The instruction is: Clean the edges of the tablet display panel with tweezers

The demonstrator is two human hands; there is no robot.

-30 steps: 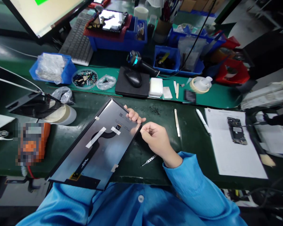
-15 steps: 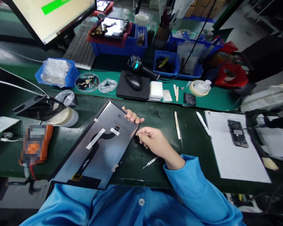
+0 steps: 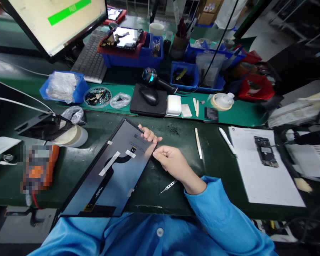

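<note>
A tablet display panel (image 3: 122, 183) is tilted up in front of me, its silver back facing me. A black flex cable (image 3: 106, 177) runs down it under strips of white tape. My left hand (image 3: 149, 136) is closed on the panel from behind, fingertips curled over the upper right edge; its palm is hidden. At the panel's right corner, my right hand (image 3: 173, 161) is closed in a pinch. What lies between those fingertips, if anything, is too small to make out. Metal tweezers (image 3: 168, 186) lie on the bench below my right wrist.
A multimeter (image 3: 40, 169) and tape roll (image 3: 77, 137) are on the left. Along the back stand a mouse (image 3: 148, 95), a scanner (image 3: 160, 81) and blue bins (image 3: 185, 75). To the right, a circuit board (image 3: 266, 151) rests on paper (image 3: 245, 170), beside a white pen (image 3: 227, 141).
The view has shifted slightly. My right hand's fingers have drawn into a tighter pinch at the panel's corner. My left hand keeps its hold on the panel.
</note>
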